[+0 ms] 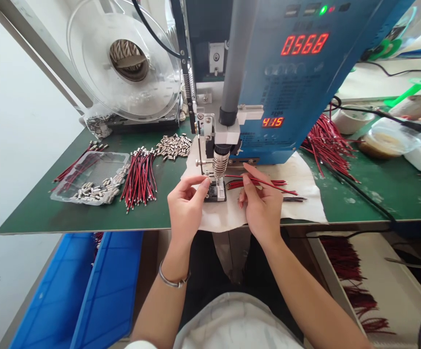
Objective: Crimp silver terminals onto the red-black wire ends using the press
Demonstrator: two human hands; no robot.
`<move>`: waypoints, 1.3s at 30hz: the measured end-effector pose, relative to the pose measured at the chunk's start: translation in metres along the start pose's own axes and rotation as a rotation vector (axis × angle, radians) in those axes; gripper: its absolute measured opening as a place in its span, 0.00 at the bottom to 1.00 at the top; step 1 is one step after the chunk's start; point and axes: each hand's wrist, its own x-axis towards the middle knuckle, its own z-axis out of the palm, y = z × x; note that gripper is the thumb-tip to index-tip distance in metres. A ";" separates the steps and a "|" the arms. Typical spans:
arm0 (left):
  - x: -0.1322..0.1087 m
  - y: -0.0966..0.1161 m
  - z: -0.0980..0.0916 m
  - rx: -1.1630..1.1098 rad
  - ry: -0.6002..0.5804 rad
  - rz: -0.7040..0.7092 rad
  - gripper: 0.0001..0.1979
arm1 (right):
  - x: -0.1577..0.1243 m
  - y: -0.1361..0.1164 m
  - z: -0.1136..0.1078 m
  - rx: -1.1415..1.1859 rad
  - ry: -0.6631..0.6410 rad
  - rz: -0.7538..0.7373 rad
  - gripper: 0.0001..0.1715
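Observation:
My left hand [186, 203] is pinched, its fingertips at the small black fixture [216, 193] under the machine's spring-tipped head [220, 162]; what it pinches is too small to make out. My right hand [261, 206] is closed on a thin red-and-black wire [272, 185] that runs off to the right, its near end pointing toward the fixture. Both hands rest over a white cloth [304, 194] on the green bench [166, 213]. More red wires [257, 183] lie just behind my right hand.
The blue machine [297, 82] shows 0568 and 415 in red digits. Left of it lie a bundle of red-black wires [140, 179], a heap of small metal parts [174, 145] and a clear tray [92, 182]. Another wire pile [328, 145] sits to the right; blue bins [86, 295] stand below.

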 end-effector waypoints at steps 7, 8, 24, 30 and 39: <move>0.000 -0.001 0.000 0.009 0.002 0.007 0.11 | -0.002 0.001 0.001 -0.134 -0.045 -0.181 0.09; 0.000 -0.001 0.000 0.006 0.000 0.005 0.11 | -0.002 0.001 0.001 -0.148 -0.057 -0.183 0.09; 0.000 -0.001 0.000 0.007 0.001 0.002 0.10 | -0.005 -0.006 0.003 -0.025 -0.062 -0.028 0.18; 0.000 -0.001 0.000 0.013 0.000 0.003 0.10 | -0.004 -0.005 0.003 -0.021 -0.044 -0.017 0.19; 0.000 -0.001 0.000 0.038 0.002 0.018 0.10 | -0.003 -0.001 0.005 0.020 0.074 -0.070 0.18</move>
